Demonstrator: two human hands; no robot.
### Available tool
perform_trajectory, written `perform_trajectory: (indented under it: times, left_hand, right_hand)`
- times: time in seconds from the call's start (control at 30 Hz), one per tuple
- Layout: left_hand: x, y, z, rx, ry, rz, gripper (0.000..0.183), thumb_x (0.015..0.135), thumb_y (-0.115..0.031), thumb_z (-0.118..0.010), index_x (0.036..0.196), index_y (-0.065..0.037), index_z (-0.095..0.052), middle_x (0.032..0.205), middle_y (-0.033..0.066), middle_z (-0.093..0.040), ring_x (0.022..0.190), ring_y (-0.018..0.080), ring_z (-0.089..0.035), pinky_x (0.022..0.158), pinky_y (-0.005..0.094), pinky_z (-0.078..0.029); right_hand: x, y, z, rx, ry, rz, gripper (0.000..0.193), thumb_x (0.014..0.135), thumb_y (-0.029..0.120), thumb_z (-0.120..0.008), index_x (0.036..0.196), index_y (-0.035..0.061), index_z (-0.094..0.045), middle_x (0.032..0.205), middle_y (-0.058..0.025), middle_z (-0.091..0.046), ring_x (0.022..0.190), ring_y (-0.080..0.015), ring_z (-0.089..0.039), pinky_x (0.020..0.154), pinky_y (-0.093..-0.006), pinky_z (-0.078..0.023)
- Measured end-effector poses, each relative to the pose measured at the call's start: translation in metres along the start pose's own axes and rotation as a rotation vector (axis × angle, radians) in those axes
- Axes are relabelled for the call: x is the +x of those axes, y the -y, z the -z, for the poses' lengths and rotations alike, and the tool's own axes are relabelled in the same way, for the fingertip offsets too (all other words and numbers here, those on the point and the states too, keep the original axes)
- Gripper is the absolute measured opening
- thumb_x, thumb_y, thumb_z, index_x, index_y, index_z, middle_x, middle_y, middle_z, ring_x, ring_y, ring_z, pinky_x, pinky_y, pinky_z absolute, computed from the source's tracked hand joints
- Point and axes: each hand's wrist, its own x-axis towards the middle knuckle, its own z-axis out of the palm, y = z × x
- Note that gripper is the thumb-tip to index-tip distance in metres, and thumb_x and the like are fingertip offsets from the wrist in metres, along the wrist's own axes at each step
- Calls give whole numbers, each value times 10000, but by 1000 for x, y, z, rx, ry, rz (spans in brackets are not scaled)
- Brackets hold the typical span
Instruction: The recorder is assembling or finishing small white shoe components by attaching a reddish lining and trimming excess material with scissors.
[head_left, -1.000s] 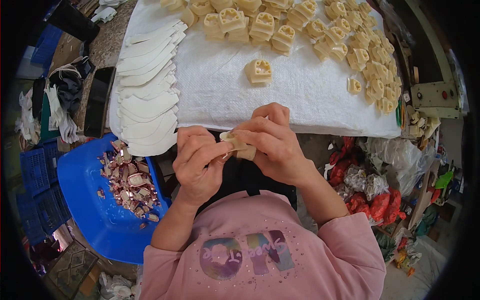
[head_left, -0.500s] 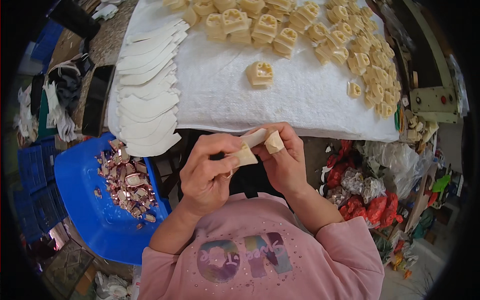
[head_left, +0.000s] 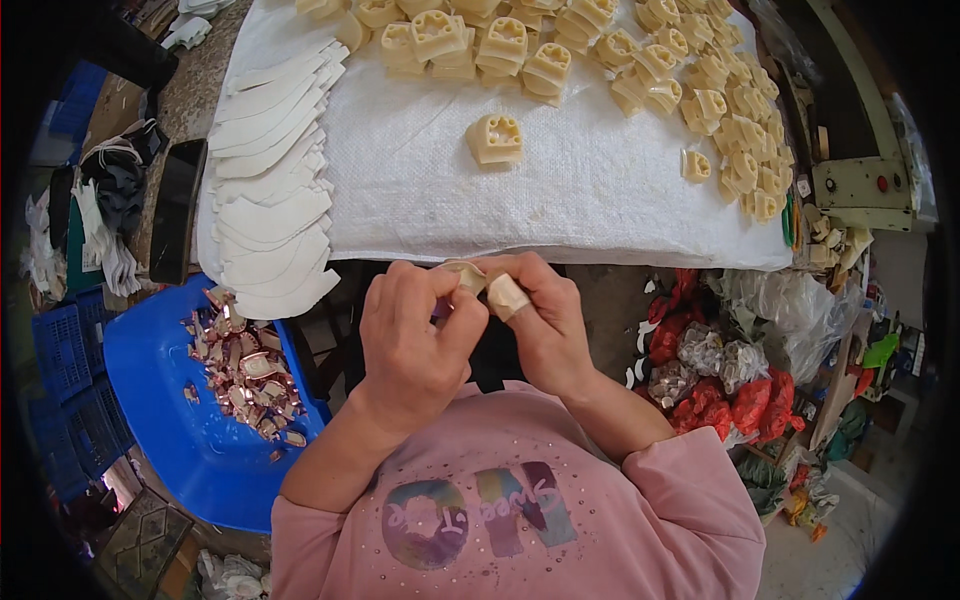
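My left hand [head_left: 410, 335] is closed, with thumb and forefinger pinched on a cream plastic shoe heel mostly hidden behind the fingers. A pale curved strip [head_left: 465, 272] shows between my two hands, against that heel. A small purple patch is visible below my left fingers. My right hand [head_left: 548, 320] grips the strip's other side with its forefinger; the thumb tip wears a beige wrap [head_left: 507, 297]. Beyond the hands, a single cream heel [head_left: 495, 140] with hollows in its top stands on the white cloth [head_left: 400, 190].
Many similar heels [head_left: 505, 45] crowd the table's far side and right. Overlapping white curved strips [head_left: 270, 215] lie along its left. Below left, a blue basin [head_left: 190, 440] holds shiny pinkish pieces [head_left: 250, 370]. Red and clear plastic bags [head_left: 750, 400] sit at the right.
Both hands have shifted left and closer together. My left fingers have moved over the heel, hiding it, and the strip between the hands shows less.
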Motion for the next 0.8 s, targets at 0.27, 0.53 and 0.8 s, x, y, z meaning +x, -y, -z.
perform_trajectory:
  times: [0.27,0.53,0.8]
  left_hand:
    - [-20,14,3,-614,-1,492,88,833,34,-607,833,7,-524,935,130,-564,844,204,-578,760,296,-481]
    - [-17,7,2,-750,56,379,137,794,46,-646,792,-9,-520,920,120,-589,780,151,-563,687,266,-463]
    - [-13,9,-3,-672,32,395,204,697,128,-639,810,-6,-536,886,115,-582,719,175,-560,592,238,-453]
  right_hand:
    - [20,-10,25,62,211,-84,264,931,235,-501,983,6,-624,806,-55,-620,757,-135,-593,659,-268,-460]
    - [37,-9,34,297,410,-286,319,784,110,-697,1044,-22,-568,867,-75,-631,774,-119,-608,654,-246,-489]
    - [36,-25,24,150,287,-231,283,873,159,-605,1090,-14,-546,858,-53,-611,721,-118,-587,627,-247,-482]
